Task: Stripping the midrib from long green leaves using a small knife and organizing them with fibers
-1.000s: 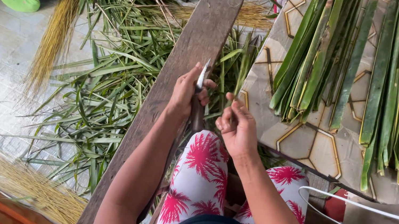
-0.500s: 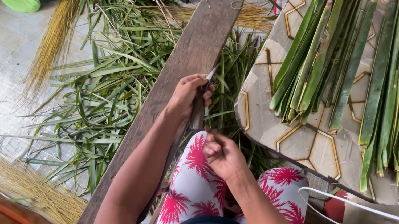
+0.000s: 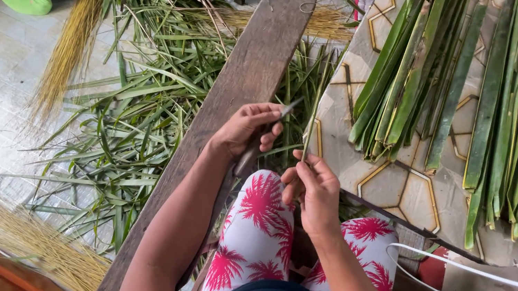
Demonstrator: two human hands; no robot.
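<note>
Right hand [image 3: 313, 188] back up, thin leaf rib [image 3: 312, 116] pinched (knife [image 3: 266, 134] in left hand [image 3: 244, 130])

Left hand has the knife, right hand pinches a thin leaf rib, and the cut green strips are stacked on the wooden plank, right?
Not the plank. The head view shows the strips on the patterned table. Left hand holds the knife; right hand pinches the rib.

The right hand [image 3: 313, 188] has risen, holding a thin leaf rib [image 3: 312, 116] upright beside the knife [image 3: 266, 134].
</note>
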